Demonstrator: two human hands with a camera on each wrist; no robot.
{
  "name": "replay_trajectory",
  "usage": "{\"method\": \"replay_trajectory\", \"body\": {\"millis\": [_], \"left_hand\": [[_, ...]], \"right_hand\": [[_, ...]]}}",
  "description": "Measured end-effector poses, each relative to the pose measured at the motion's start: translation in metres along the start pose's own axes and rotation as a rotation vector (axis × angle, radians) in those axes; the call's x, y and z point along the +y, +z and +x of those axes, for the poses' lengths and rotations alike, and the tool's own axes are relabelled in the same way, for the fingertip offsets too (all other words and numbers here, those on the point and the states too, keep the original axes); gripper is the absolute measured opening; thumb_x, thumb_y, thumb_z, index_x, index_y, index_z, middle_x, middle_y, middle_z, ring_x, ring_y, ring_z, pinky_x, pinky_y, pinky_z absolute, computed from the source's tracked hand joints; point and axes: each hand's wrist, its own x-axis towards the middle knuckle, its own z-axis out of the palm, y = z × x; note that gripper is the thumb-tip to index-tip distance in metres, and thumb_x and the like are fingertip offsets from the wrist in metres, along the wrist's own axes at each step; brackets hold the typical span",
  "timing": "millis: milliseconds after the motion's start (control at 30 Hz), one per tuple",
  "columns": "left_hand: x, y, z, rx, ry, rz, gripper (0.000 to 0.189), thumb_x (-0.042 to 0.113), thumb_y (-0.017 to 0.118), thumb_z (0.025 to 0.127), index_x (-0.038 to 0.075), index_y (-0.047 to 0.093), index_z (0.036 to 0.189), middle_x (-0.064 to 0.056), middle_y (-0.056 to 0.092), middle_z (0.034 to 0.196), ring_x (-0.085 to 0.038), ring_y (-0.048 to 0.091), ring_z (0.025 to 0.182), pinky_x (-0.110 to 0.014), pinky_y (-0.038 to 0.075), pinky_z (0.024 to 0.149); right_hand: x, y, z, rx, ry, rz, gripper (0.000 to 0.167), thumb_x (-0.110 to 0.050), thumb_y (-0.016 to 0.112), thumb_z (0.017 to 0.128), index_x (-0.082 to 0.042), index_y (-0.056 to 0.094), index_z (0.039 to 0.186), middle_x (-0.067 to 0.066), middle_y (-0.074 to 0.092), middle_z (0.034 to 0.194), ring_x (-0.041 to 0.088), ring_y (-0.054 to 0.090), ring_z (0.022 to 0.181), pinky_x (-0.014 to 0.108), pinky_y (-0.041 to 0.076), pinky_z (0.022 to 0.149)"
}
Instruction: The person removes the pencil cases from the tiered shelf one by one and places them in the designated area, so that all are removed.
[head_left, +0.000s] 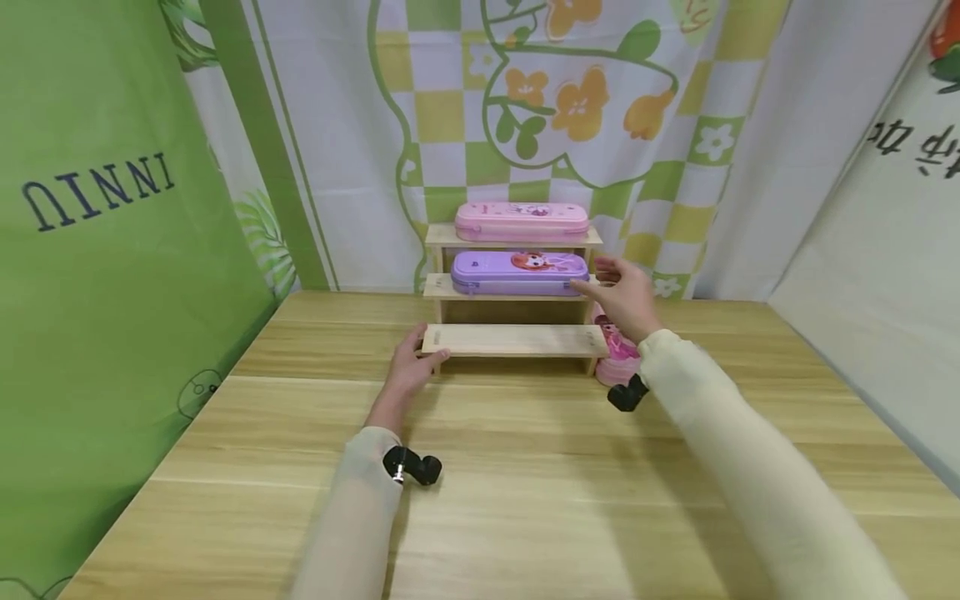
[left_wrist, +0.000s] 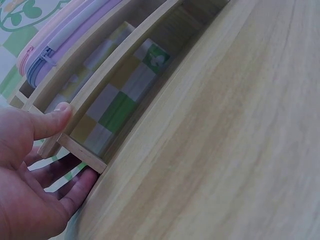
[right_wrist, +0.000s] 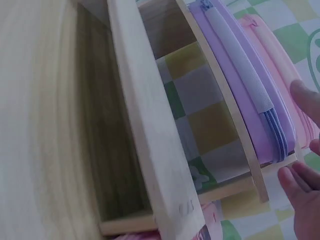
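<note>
A three-step wooden shelf [head_left: 517,337] stands on the table, and my left hand [head_left: 409,365] grips the left end of its lowest step. In the left wrist view, the thumb [left_wrist: 52,122] lies at the step's edge while the fingers curl round the end support. A purple pencil case [head_left: 495,283] with a cartoon girl lies on the middle step. My right hand [head_left: 626,296] is beside that case's right end, its fingers parted and holding nothing. The top step carries a pink pencil case [head_left: 517,223].
Another pink case [head_left: 618,358] is at the shelf's right side, partly hidden by my right wrist. Behind the shelf hangs a checked floral curtain [head_left: 438,117]. A green cloth [head_left: 112,292] borders the wooden table [head_left: 495,467] on the left, a white one on the right.
</note>
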Motion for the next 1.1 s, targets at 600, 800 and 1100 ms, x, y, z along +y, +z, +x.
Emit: {"method": "replay_trajectory", "body": {"millis": [600,800,1100], "left_hand": [[0.001,0.001,0.000,0.017,-0.008,-0.026,0.077,0.006,0.068,0.096,0.011,0.027,0.160,-0.026,0.041,0.152,-0.039,0.049,0.134,-0.050,0.047,0.108],[0.002,0.003,-0.001,0.018,-0.017,-0.039,0.077,0.006,0.068,0.096,0.012,0.027,0.160,-0.025,0.041,0.152,-0.038,0.050,0.133,-0.049,0.047,0.108],[0.001,0.002,-0.001,0.023,-0.026,-0.034,0.076,0.006,0.068,0.096,0.013,0.028,0.160,-0.025,0.040,0.153,-0.038,0.050,0.133,-0.049,0.047,0.108]], "right_hand": [[-0.002,0.024,0.029,-0.057,0.057,-0.035,0.091,-0.036,0.082,0.085,-0.002,0.035,0.155,0.022,0.044,0.155,0.035,0.043,0.141,0.046,0.033,0.120],[0.000,0.024,0.031,-0.069,0.066,-0.032,0.091,-0.034,0.082,0.085,-0.001,0.034,0.155,0.021,0.041,0.157,0.036,0.041,0.143,0.046,0.033,0.120],[-0.002,0.025,0.031,-0.097,0.089,-0.017,0.093,-0.035,0.083,0.084,-0.002,0.035,0.156,0.022,0.047,0.151,0.036,0.048,0.136,0.046,0.039,0.116]]}}
